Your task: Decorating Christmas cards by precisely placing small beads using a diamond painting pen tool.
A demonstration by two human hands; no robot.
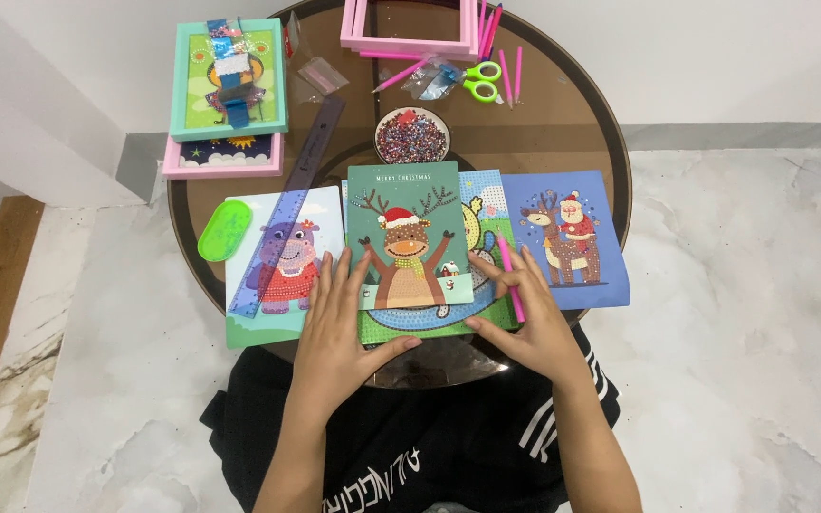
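A green reindeer picture card (409, 218) lies on top of another green card (482, 237) at the front of a round brown table (563, 133). My left hand (339, 328) rests flat on the reindeer card's lower left corner, fingers spread, thumb under the front edge. My right hand (525, 318) touches the card's right edge and holds a pink pen (510, 275) between its fingers. A hippo card (287, 261) lies to the left, a blue card with a red-suited figure and reindeer (567, 237) to the right.
A purple ruler (287, 204) lies across the hippo card beside a green oval tray (225, 231). A bowl of beads (411, 136), green scissors (480, 81), pink pens (510, 71), pink frames (410, 28) and stacked framed pictures (228, 90) sit at the back.
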